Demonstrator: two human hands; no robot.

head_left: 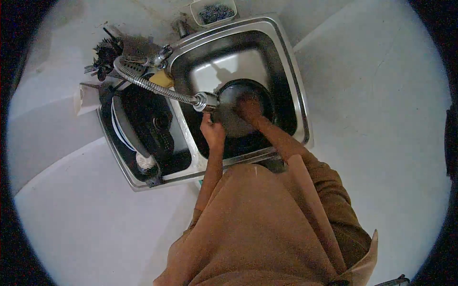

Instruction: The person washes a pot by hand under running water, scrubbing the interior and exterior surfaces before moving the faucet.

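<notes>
A round dark pan is in the right-hand basin of the steel sink, with murky-looking water or wet contents inside. At the pan's left edge my left hand is closed, thumb up, apparently gripping its rim or handle. My right hand reaches down inside the pan; its fingers are dark and blurred, so whether they hold anything is hidden. Just above my left hand hangs the tap head on a flexible metal hose, over the pan's left side.
The sink's left basin holds plates standing on edge and dark cookware. A yellow sponge lies by the tap base. Behind it is a holder of forks and spoons. A container with a scouring pad sits at the back.
</notes>
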